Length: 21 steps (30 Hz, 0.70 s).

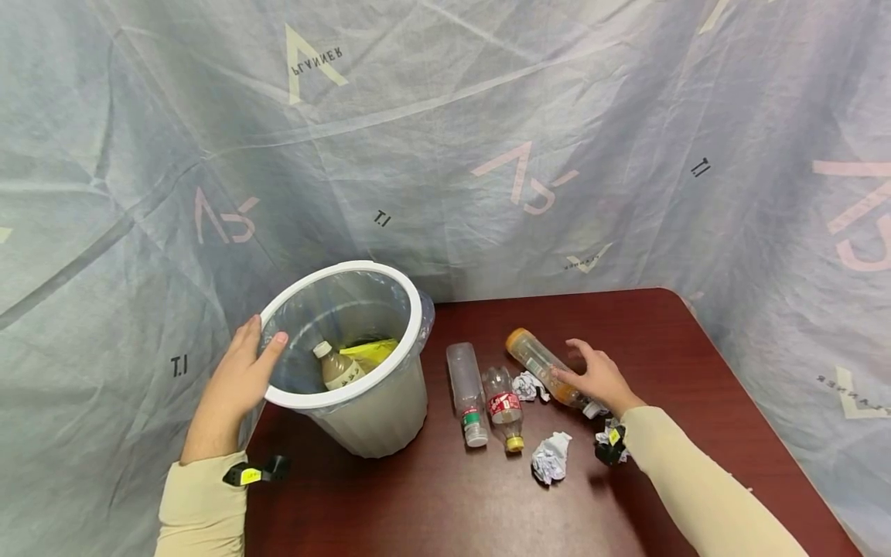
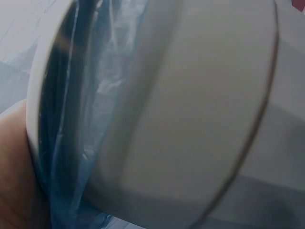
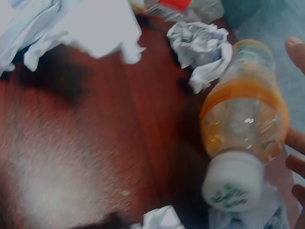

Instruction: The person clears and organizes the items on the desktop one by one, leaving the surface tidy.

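Dark red table (image 1: 445,503): 1 white bin (image 1: 381,414) at left, left hand (image 1: 237,379), fingers clamped on its rim (image 1: 337,401); 1 orange-tinted bottle (image 1: 536,360) lies at right, right hand (image 1: 602,381) close over it, fingers apart.

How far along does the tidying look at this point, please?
Looks done: a brownish bottle and something yellow lie in the bin. In hand: the left hand touches the bin's rim; the right hand is spread at the orange bottle, with no grip visible. Left: that bottle, the green-labelled bottle, the red-labelled bottle and crumpled paper, on the table.
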### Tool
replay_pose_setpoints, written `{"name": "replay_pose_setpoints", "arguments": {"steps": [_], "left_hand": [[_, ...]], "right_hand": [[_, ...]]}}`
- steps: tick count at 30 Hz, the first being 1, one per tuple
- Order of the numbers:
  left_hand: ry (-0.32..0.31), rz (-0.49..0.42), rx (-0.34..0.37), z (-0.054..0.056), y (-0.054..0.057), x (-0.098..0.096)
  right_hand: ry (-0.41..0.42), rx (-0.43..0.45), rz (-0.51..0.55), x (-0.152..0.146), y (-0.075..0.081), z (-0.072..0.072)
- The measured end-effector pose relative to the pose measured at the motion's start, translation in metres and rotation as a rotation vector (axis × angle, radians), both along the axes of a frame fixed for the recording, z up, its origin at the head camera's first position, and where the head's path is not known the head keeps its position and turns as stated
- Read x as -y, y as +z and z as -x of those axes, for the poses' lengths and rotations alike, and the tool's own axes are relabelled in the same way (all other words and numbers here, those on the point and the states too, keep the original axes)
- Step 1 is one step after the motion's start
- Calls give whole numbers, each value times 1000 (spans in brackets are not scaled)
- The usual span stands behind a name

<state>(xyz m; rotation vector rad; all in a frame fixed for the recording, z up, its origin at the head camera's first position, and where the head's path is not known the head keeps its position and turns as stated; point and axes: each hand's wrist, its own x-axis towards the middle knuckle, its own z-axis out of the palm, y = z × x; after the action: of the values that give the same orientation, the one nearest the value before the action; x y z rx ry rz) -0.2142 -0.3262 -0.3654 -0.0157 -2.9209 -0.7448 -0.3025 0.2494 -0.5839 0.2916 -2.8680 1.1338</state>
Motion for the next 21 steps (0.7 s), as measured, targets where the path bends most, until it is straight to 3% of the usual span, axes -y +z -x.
{"name": "replay_pose_setpoints", "arguments": {"steps": [10, 21], "left_hand": [[0, -2, 5, 1, 0, 0], [4, -7, 0, 0, 1, 0]], "right_hand": [[-2, -28, -247, 0, -17, -4], [-27, -68, -264, 4, -17, -1]]}}
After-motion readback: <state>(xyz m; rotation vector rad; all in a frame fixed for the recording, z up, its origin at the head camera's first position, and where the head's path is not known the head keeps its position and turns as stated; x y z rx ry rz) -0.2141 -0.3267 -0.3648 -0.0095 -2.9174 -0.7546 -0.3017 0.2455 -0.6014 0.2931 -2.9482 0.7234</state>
